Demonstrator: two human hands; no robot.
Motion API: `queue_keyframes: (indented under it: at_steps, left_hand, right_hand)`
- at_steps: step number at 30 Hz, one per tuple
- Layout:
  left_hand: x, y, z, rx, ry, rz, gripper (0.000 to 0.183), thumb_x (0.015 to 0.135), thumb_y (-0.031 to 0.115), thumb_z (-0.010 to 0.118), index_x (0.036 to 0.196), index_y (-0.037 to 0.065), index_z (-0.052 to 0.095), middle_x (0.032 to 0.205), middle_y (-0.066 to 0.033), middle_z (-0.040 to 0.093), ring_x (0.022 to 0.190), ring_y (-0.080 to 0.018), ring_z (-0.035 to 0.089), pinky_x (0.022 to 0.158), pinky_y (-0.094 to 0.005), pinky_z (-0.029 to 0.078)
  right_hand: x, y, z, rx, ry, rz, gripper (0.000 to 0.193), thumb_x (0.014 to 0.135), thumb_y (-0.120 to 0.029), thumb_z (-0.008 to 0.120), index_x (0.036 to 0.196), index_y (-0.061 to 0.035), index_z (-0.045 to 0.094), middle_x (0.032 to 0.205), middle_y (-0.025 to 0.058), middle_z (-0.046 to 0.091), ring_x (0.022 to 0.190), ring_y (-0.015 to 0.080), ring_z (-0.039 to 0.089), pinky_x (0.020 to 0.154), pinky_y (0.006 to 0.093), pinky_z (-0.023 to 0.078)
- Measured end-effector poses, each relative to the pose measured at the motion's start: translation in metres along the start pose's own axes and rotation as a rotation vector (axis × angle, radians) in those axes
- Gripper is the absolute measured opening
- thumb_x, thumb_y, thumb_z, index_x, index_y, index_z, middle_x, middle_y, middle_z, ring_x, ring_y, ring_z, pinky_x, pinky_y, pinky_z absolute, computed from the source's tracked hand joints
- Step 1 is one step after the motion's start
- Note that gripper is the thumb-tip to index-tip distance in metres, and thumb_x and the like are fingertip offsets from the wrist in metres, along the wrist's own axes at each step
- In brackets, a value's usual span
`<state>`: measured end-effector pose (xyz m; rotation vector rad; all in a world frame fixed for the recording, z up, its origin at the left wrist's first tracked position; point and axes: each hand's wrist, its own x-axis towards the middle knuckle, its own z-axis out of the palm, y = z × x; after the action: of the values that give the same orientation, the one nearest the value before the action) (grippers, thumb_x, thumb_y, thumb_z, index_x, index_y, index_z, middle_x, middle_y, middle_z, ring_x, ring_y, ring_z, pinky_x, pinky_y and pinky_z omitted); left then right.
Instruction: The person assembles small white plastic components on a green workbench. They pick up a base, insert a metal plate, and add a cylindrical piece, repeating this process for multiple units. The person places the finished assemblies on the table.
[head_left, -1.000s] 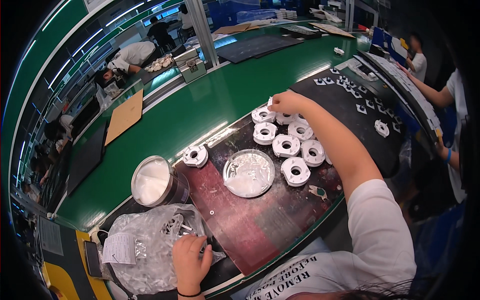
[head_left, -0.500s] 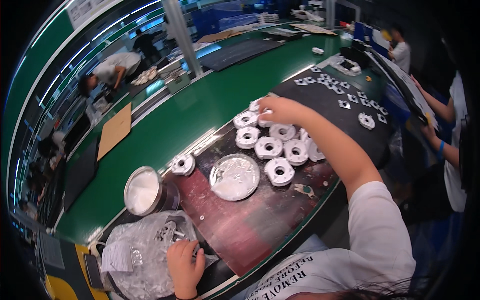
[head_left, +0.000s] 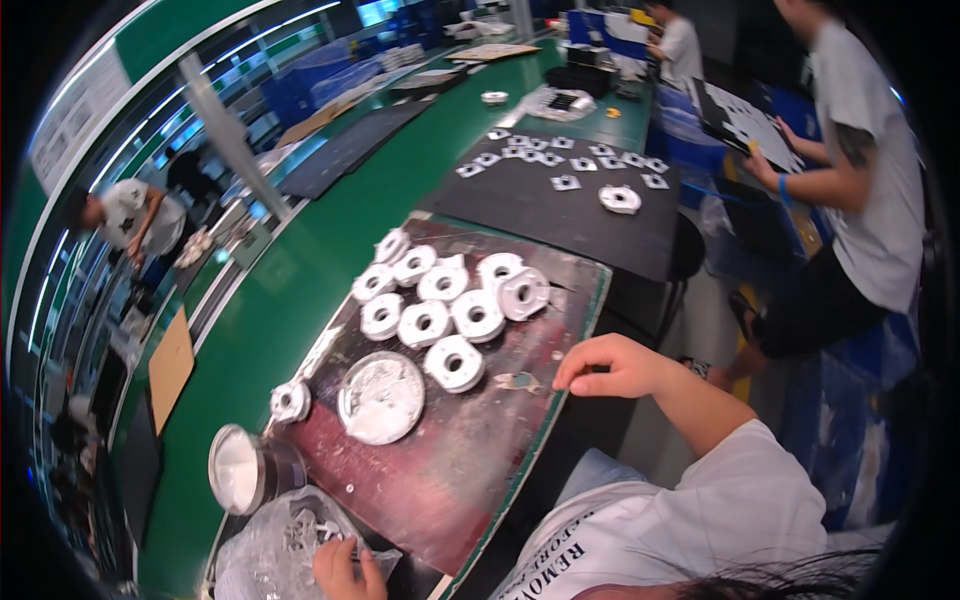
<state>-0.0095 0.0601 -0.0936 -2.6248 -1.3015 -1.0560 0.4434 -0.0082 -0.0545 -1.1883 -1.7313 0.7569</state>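
At the lower left, my left hand rests at the edge of a clear plastic bag with small white parts in it. Its thumb stands apart from the fingers; the fingertips partly hide against the bag. My right hand hovers by the right edge of the worktop, loosely curled, with nothing visible between thumb and fingers. Several white round parts with a centre hole cluster on the dark reddish board, some leaning on others. Nearer lies a round shallow dish with white paste.
A tub of white paste and a single white ring part stand left. Beyond, a black mat carries several small pale pieces and one ring part. A co-worker stands right, holding a board. A green belt runs alongside.
My right hand has left the far side of the white ring parts and come back to the right edge of the worktop. The view has swung right. My left hand stays by the bag.
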Motion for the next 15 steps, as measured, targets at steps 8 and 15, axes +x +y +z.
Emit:
queue_keyframes:
  at_steps: [8,15]
  left_hand:
    - [0.007,0.023,-0.020,0.002,-0.111,-0.075,0.020,0.080,0.008,0.066,0.098,0.000,0.063,0.094,-0.0200,0.062,0.090,-0.0364,0.058,0.081,-0.0433,0.046]
    - [0.013,0.025,-0.028,-0.005,-0.133,-0.058,0.021,0.080,0.008,0.065,0.099,0.000,0.063,0.094,-0.0203,0.062,0.089,-0.0368,0.058,0.080,-0.0433,0.047]
  right_hand:
    - [-0.029,0.005,0.027,0.178,-0.013,0.088,0.025,0.089,-0.027,0.062,0.100,-0.0050,0.065,0.093,0.0026,0.064,0.083,0.0104,0.058,0.073,0.0257,0.046]
    - [-0.033,0.000,0.035,0.214,-0.016,0.048,0.025,0.089,-0.028,0.062,0.099,-0.0051,0.065,0.092,0.0018,0.064,0.080,0.0099,0.057,0.072,0.0256,0.045]
